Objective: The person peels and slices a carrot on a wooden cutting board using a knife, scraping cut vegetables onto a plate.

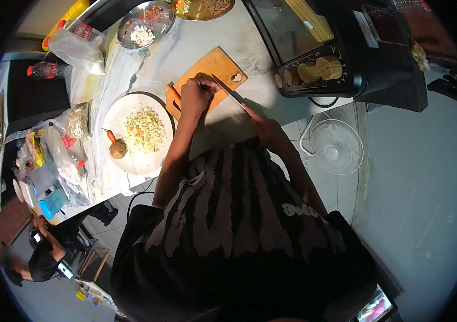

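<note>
This looks like a kitchen, with a cutting board [219, 63], toaster oven [341, 51] and chopped vegetables [145, 130].

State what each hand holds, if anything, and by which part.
The right hand holds the knife by its handle end; whether the left hand holds anything cannot be told.

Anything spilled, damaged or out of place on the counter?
No clear spill or damage. Slightly odd: a brown round item and a red-orange vegetable, both apparently uncut, share the white plate with chopped pieces.
</note>
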A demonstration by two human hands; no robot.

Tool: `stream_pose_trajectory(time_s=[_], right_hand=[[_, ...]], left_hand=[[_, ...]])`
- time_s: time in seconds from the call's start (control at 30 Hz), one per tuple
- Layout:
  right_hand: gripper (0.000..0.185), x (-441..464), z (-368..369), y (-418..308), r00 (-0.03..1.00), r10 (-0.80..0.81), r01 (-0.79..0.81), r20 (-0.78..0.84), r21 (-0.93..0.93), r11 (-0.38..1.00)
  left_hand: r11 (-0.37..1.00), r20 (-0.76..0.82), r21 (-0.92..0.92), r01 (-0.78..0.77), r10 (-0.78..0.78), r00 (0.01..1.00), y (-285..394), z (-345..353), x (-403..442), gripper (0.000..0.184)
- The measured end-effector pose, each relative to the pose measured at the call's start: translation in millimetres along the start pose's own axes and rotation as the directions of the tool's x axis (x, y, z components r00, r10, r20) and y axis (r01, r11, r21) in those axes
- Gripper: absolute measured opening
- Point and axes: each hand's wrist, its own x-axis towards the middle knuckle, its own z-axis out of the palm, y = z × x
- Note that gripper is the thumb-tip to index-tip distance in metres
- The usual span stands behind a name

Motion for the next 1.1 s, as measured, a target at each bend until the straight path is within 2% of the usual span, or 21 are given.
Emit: stream_pose_trajectory(time_s=[0.07,0.13,0.27,0.33,0.4,0.43,0.5,0.57,0.63,0.77,0.83,0.87,0.93,1.1], right_hand=[[0.063,1,-3,2,0.999,0.034,-0.033,0.037,-0.028,0.999],[0.063,2,-3,5,1.0,-0.02,0.02,0.007,-0.012,1.0],[0.064,1,-5,1,1.0,-0.024,0.024,0.019,-0.01,1.0],[0.051,0,-7,-5,0.999,0.003,-0.002,0.051,-0.014,1.0],[0.052,-2,-12,-19,0.995,0.054,-0.053,0.082,-0.013,0.999],[0.052,-2,-15,-24,0.989,0.102,-0.101,0.111,-0.014,0.995],[0.053,3,-4,-12,0.997,0.054,-0.054,0.057,-0.006,0.999],[0.054,5,2,0,1.0,0.006,-0.006,0.006,0.0,1.0],[0.054,6,0,-5,0.998,0.058,-0.057,0.019,-0.03,0.998],[0.055,7,-2,-9,0.999,0.035,-0.036,0.011,0.017,0.999],[0.056,7,-6,-14,0.986,0.141,-0.143,0.088,0.017,0.99],[0.056,8,-3,-9,0.986,0.141,-0.143,0.089,0.017,0.99],[0.061,8,4,-1,0.996,-0.058,0.06,-0.062,0.031,0.998],[0.059,10,-1,1,1.0,0.016,-0.016,0.02,0.01,1.0]], left_hand=[[0.997,0.011,0.071,0.042,-0.043,0.999,-1,-1,3,0.013],[0.997,0.015,0.07,0.026,-0.027,1.0,-3,-1,3,0.013],[0.999,0.018,0.037,0.023,-0.024,1.0,-4,0,2,0.013],[0.998,0.012,0.061,0.033,-0.034,0.999,-7,0,4,0.012],[0.995,0.009,0.087,0.04,-0.041,0.999,-7,0,2,0.012],[0.998,0.007,0.062,-0.012,0.011,1.0,-6,0,1,0.012],[0.997,0.002,0.038,-0.061,0.061,0.998,-2,-2,-1,0.011],[0.999,0.032,0.031,0.007,-0.008,0.999,3,-4,-1,0.011],[0.999,0.036,0.033,0.003,-0.004,0.999,1,-4,0,0.011],[0.999,0.044,0.051,0.005,-0.007,0.999,-4,-3,3,0.011],[0.997,0.06,0.06,0.038,-0.042,0.997,-2,-4,4,0.011],[0.995,0.073,0.07,0.068,-0.073,0.995,-1,-5,5,0.011],[0.997,0.066,0.061,0.053,-0.057,0.996,-4,-4,5,0.011],[0.996,0.047,0.077,0.037,-0.041,0.998,-7,-3,6,0.011]])
